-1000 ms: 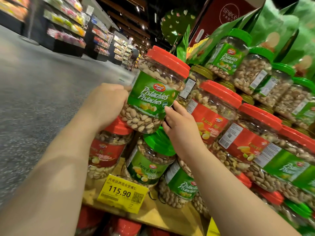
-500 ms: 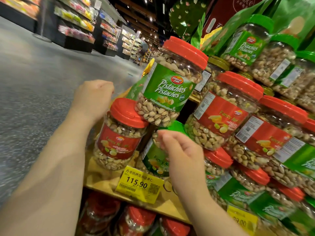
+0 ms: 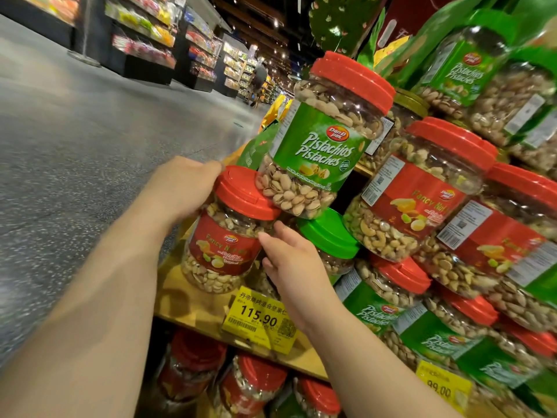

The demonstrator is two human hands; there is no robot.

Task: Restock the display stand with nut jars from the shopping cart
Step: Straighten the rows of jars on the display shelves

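At centre of the display stand (image 3: 180, 300), on its yellow shelf, a red-lidded mixed-nut jar (image 3: 224, 236) stands nearly upright, long axis leaning slightly toward 1 o'clock, lid up. Left hand (image 3: 180, 188) wraps the lid's rim from 10 o'clock, grip curled round it. Right hand (image 3: 289, 263) rests at the jar's 4 o'clock side, fingers straight, tips touching the wall; grip spread.

At the jar's 1 o'clock a pistachio jar (image 3: 325, 137) sits tilted, its base on the red lid and on a green-lidded jar (image 3: 328, 236) beside it, crowding the top of the held jar. More red- and green-lidded jars stack from 2 to 5 o'clock; others fill the shelf below.

Labels read "Dan-D pak", "Pistachios Pistaches" on green, "Fancy Nut" on red. Yellow price tag (image 3: 259, 318) at 6 o'clock shows "115.90"; a second tag (image 3: 441, 387) is blurred. Aisle shelving (image 3: 144, 40) runs off at 11 o'clock.
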